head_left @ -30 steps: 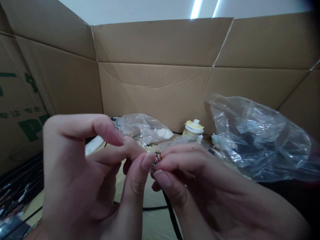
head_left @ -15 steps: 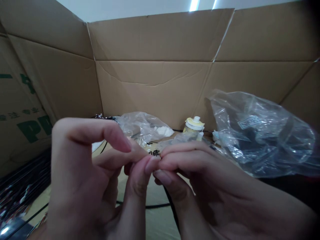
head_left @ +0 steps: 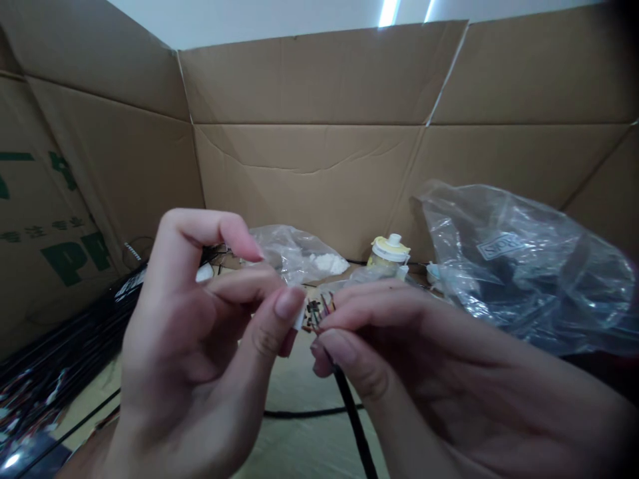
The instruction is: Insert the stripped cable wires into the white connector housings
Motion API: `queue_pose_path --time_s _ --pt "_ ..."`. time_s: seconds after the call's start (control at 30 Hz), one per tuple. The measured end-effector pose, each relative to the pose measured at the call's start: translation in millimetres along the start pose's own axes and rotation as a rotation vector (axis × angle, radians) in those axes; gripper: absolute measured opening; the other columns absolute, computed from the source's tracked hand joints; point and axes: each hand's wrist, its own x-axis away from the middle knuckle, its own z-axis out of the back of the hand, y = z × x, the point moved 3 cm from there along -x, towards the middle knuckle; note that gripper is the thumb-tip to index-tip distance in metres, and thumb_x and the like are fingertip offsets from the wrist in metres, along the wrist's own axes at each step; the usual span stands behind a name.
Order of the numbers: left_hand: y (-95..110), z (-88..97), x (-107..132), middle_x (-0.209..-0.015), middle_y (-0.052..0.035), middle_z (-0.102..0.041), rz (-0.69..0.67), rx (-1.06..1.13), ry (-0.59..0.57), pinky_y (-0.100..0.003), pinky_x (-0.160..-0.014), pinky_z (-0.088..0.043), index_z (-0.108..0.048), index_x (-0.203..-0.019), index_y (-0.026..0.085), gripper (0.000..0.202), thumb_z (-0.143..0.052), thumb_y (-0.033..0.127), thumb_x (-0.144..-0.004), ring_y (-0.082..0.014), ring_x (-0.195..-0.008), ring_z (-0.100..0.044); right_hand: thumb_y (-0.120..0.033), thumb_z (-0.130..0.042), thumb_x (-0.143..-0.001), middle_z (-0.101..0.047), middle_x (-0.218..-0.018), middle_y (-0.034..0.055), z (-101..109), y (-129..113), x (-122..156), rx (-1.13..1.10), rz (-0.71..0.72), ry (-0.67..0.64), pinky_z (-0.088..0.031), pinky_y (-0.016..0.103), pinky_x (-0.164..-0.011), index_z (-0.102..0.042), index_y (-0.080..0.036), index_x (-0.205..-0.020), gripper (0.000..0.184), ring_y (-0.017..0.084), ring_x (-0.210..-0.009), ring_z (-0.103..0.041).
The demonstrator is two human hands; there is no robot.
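Observation:
My right hand (head_left: 424, 352) pinches a black cable (head_left: 353, 419) near its end, between thumb and forefinger. Several thin coloured wires (head_left: 327, 305) fan out from that end, just past the fingertips. My left hand (head_left: 210, 339) is closed in a pinch on a small white piece, perhaps a connector housing (head_left: 300, 320); only its edge shows beside the thumb. Its forefinger is bent and raised above the pinch. A narrow gap separates the white piece from the wire ends. Small dark bits (head_left: 313, 308) show behind this gap, too small to name.
Cardboard walls (head_left: 309, 153) enclose the back and sides. A clear plastic bag (head_left: 529, 273) bulges at the right, and another bag (head_left: 284, 249) lies at the back near a jar with a yellowish lid (head_left: 390, 249). Bundled black cables (head_left: 64, 332) lie at the left.
My hands have moved apart from fingertips touching. The left hand has shifted slightly away, and the wire ends and the white piece now show between the hands.

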Motion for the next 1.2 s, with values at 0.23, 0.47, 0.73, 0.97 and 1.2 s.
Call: queue_pose_path --time_s 0.23,0.47,0.73,0.97,1.2 --pt "1.4 7.4 0.9 -0.061 0.007 -0.069 0.046 0.094 -0.016 -0.01 -0.05 -0.053 -0.052 -0.093 0.028 0.021 -0.067 0.015 -0.089 -0.0062 -0.049 -0.059 -0.006 -0.07 -0.073 -0.07 -0.07 -0.0038 5.5 -2.8 0.7 -0.007 0.028 0.024 -0.057 0.019 -0.051 -0.066 -0.019 -0.074 0.014 0.012 -0.063 -0.069" --pt "-2.1 3.8 -0.3 -0.066 0.0055 -0.072 0.244 0.276 -0.157 -0.002 -0.059 -0.055 -0.068 -0.095 0.031 0.009 -0.069 0.023 -0.091 -0.005 -0.061 -0.069 -0.005 -0.072 -0.076 -0.072 -0.073 -0.0029 9.5 -0.6 -7.5 -0.192 0.004 -0.036 -0.059 0.013 -0.059 -0.072 -0.018 -0.076 0.013 0.009 -0.066 -0.07" --pt "-2.1 12.1 0.2 -0.075 0.0074 -0.073 0.084 0.13 -0.21 -0.001 -0.062 -0.055 -0.074 -0.092 0.033 0.009 -0.07 0.025 -0.091 -0.0033 -0.065 -0.068 -0.016 -0.077 -0.077 -0.07 -0.07 -0.0005 7.5 16.3 -20.8 -0.698 -0.527 -0.448 -0.056 0.012 -0.061 -0.077 -0.019 -0.07 0.008 0.007 -0.063 -0.065" --pt "5.8 11.4 3.8 -0.085 0.0078 -0.073 -0.191 0.057 -0.09 -0.011 -0.067 -0.057 -0.075 -0.1 0.03 0.021 -0.069 0.012 -0.09 -0.0058 -0.069 -0.066 -0.018 -0.078 -0.081 -0.068 -0.075 -0.0009 6.0 20.8 -17.8 -0.88 -0.661 -0.624 -0.053 0.012 -0.074 -0.076 -0.017 -0.076 0.006 0.006 -0.073 -0.063" --pt "12.6 8.4 7.0 -0.077 0.0068 -0.072 -0.253 -0.105 -0.119 -0.013 -0.072 -0.053 -0.077 -0.089 0.025 0.022 -0.062 0.009 -0.092 -0.0062 -0.078 -0.064 -0.017 -0.083 -0.077 -0.07 -0.079 -0.0027 4.9 21.2 -19.1 -0.95 -0.699 -0.598 -0.055 0.011 -0.074 -0.075 -0.018 -0.075 0.007 0.004 -0.073 -0.066"
